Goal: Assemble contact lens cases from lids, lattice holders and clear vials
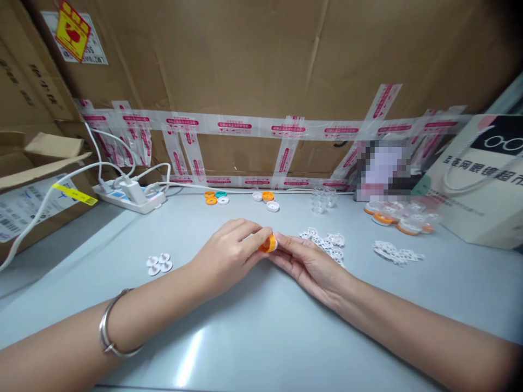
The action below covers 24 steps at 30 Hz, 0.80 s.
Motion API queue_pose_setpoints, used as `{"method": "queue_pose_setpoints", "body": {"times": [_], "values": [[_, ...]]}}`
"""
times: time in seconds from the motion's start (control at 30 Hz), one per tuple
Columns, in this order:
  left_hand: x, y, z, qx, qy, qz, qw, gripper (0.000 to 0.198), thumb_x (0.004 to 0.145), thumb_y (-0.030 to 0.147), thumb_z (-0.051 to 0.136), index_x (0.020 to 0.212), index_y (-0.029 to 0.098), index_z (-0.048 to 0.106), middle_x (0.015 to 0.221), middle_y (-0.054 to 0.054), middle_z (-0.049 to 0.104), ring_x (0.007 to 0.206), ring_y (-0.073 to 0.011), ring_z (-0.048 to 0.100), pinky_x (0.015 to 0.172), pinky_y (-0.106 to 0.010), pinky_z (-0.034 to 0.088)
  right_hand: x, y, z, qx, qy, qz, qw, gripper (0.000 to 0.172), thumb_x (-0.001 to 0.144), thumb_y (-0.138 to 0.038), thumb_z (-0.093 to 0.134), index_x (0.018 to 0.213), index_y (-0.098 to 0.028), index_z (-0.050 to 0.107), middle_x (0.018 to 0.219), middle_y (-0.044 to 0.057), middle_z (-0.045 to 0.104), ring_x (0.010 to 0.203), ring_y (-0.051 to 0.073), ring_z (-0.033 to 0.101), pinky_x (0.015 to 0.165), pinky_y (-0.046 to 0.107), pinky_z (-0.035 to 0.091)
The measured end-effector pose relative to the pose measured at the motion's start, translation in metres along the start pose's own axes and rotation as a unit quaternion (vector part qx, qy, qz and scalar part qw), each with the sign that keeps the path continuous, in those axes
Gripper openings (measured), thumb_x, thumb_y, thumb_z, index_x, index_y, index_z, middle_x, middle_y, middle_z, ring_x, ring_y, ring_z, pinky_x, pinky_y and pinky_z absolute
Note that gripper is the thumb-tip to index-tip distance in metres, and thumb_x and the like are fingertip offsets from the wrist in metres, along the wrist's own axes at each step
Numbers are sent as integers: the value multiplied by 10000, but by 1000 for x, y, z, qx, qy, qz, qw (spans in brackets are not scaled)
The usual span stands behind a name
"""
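Observation:
My left hand [232, 250] is closed around a small orange ring-shaped cap [267, 244], pinching it from the left above the table. From the right, my right hand [312, 267] closes its thumb and fingers on the same cap, where a white edge shows. The fingertips hide part of it. White lacy plastic pieces [326, 242] lie just behind my right hand. To the left of my left hand stand several white discs with upright pins [159, 264].
Orange, green and white rings [211, 201] and clear cups [322, 200] sit along the back. At right are clear-topped orange assemblies [408, 218], more white pieces [396, 253] and a paper bag [469, 218]. A power strip [141, 204] and cardboard box [44, 201] stand left.

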State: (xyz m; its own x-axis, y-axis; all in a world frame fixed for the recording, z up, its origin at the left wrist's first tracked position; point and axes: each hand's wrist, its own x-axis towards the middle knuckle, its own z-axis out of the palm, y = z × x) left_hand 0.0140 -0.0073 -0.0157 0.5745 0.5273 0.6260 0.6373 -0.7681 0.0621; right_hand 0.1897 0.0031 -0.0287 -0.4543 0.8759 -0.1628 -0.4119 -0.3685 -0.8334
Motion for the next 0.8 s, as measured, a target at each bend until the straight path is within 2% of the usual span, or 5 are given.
{"method": "queue_pose_setpoints", "body": {"times": [0.23, 0.37, 0.47, 0.63, 0.8], "values": [[3, -2, 1, -89, -2, -30, 996, 233, 826, 229, 531, 1041, 155, 584, 854, -74, 592, 797, -175, 541, 731, -317, 475, -4, 0, 6, 0, 18, 8, 1000, 161, 780, -272, 629, 863, -153, 699, 866, 47, 706, 818, 117, 651, 794, 217, 525], [4, -7, -3, -186, -56, -54, 979, 321, 829, 179, 540, 1149, 199, 543, 995, -78, 565, 930, -183, 536, 832, -346, 461, -3, 0, 3, 9, 7, 16, 1000, 184, 778, -266, 633, 899, -141, 692, 875, 55, 700, 824, 122, 650, 826, 238, 519], [5, -11, -6, -233, -68, -68, 968, 382, 817, 109, 538, 1178, 233, 535, 1042, -71, 539, 982, -179, 528, 881, -358, 445, 0, 0, 1, 34, -4, 17, 999, 162, 780, -240, 631, 884, -129, 688, 886, 54, 691, 867, 126, 640, 887, 259, 494], [3, -12, -8, -217, -47, -90, 971, 354, 800, 122, 571, 1142, 211, 561, 954, -47, 567, 892, -156, 557, 829, -325, 466, 0, -1, -1, 39, -38, 23, 998, 151, 783, -227, 630, 879, -122, 679, 904, 53, 679, 911, 127, 628, 938, 256, 458], [3, -11, -9, -167, -43, -98, 980, 280, 821, 214, 566, 1100, 201, 578, 902, -45, 591, 825, -158, 570, 776, -326, 476, 0, -1, 0, 21, -30, 25, 999, 129, 744, -224, 671, 824, -123, 681, 851, 36, 677, 875, 112, 634, 938, 235, 453]]}}
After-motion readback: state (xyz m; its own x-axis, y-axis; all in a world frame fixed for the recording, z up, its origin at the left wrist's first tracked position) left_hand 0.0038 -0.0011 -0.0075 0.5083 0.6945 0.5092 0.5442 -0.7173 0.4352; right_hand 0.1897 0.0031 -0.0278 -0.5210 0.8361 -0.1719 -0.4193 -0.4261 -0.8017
